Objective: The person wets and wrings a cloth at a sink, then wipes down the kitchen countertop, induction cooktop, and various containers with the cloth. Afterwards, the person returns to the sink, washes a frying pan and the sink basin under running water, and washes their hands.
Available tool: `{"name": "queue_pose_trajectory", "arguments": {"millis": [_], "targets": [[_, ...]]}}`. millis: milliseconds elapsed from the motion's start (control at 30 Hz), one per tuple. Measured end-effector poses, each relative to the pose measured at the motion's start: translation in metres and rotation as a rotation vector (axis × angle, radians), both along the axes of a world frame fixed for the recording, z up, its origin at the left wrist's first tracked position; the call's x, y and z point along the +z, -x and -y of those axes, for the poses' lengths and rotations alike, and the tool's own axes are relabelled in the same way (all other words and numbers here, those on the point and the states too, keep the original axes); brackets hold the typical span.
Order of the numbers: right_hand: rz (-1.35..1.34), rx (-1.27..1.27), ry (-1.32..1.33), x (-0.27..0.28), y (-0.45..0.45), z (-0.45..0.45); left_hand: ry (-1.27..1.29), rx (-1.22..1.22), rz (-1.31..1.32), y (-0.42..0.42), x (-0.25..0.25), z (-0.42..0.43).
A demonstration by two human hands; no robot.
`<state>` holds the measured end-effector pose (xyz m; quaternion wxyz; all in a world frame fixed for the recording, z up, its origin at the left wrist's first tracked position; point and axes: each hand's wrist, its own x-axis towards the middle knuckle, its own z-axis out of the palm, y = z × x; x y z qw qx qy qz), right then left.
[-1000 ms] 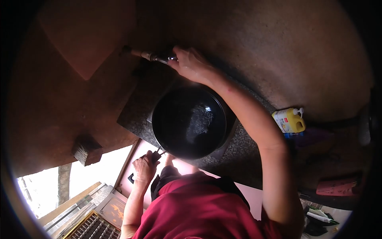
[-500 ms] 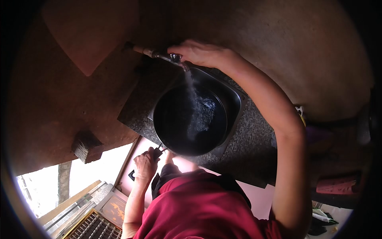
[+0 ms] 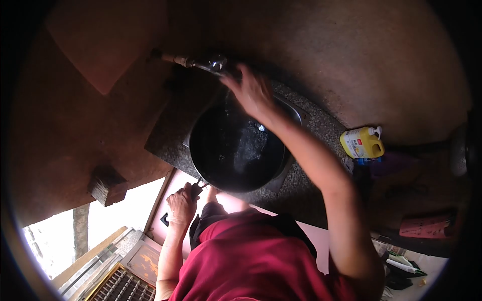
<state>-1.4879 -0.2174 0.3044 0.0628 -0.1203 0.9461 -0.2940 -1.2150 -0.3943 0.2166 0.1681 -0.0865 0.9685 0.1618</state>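
A black pan (image 3: pixel 231 155) rests over a metal sink (image 3: pixel 296 113), with water in it. Its handle (image 3: pixel 195 190) points toward the lower left, and my left hand (image 3: pixel 181 203) is closed around it. My right hand (image 3: pixel 251 93) is above the far rim of the pan, just below and right of the metal faucet (image 3: pixel 201 65), with its fingers apart and slightly blurred. I see nothing held in it. The hand partly hides the space below the spout.
The sink is set in a speckled stone counter (image 3: pixel 316 118). A yellow pump bottle (image 3: pixel 362 142) stands on the right. At the left, a wooden block (image 3: pixel 107 185) juts from the brown wall. A metal grid (image 3: pixel 123 284) lies at the lower left.
My right hand has come away from the faucet knob, down toward the pan. The water stream seen half a second ago is no longer clearly visible. My left hand keeps its hold on the handle.
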Motion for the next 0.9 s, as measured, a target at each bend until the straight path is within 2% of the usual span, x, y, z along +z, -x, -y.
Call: {"name": "queue_pose_trajectory", "arguments": {"millis": [33,67,100,133,167,233,267,333,367,400,500,600,633,667,733,800,833,900], "targets": [[0.038,0.002,0.002,-0.043,-0.015,-0.016,0.000,0.007,0.005,-0.001,-0.001,0.000],[0.293,0.056,-0.119,-0.064,-0.035,-0.030,0.004,0.013,0.010,-0.001,-0.002,0.000],[0.312,0.065,-0.298,-0.118,-0.056,-0.045,0.006,0.013,0.012,-0.001,-0.003,0.001],[0.411,0.056,-0.410,-0.158,-0.075,-0.054,0.009,0.008,0.017,-0.002,-0.004,0.001],[0.403,0.008,-0.558,-0.190,-0.092,-0.053,0.011,0.002,0.020,-0.003,-0.005,0.001],[0.305,-0.090,-0.334,-0.214,-0.106,-0.029,0.039,-0.030,-0.023,-0.005,-0.009,0.002],[0.238,-0.089,-0.240,-0.221,-0.111,-0.012,0.050,-0.046,-0.043,-0.005,-0.010,0.001],[0.088,0.138,-0.232,-0.225,-0.122,0.019,0.101,-0.050,-0.009,-0.005,-0.013,0.000],[-0.156,0.332,-0.402,-0.202,-0.125,0.017,0.130,-0.053,0.008,-0.004,-0.014,0.001],[-0.142,0.322,-0.326,-0.233,-0.120,0.013,0.131,-0.054,0.011,-0.005,-0.014,0.001],[-0.033,0.105,-0.478,-0.237,-0.085,-0.016,0.125,-0.036,0.025,-0.006,-0.013,-0.001],[0.013,0.051,-0.522,-0.242,-0.099,-0.002,0.119,-0.017,0.043,-0.006,-0.016,-0.002],[-0.177,0.083,-0.411,-0.266,-0.110,0.012,0.123,-0.017,0.045,-0.007,-0.017,-0.004],[-0.267,0.305,-0.573,-0.189,-0.112,0.015,0.126,-0.015,0.047,-0.008,-0.018,-0.005],[0.101,0.195,-0.361,-0.226,-0.083,0.012,0.125,-0.022,0.038,-0.010,-0.018,-0.005],[0.060,-0.103,-0.194,-0.321,-0.057,-0.027,0.122,-0.015,0.041,-0.011,-0.018,-0.004],[0.040,-0.003,-0.489,-0.343,-0.060,-0.030,0.120,-0.012,0.047,-0.010,-0.018,-0.003],[0.188,0.016,-0.496,-0.245,-0.082,-0.021,0.109,-0.020,0.049,-0.010,-0.021,-0.002]]}}
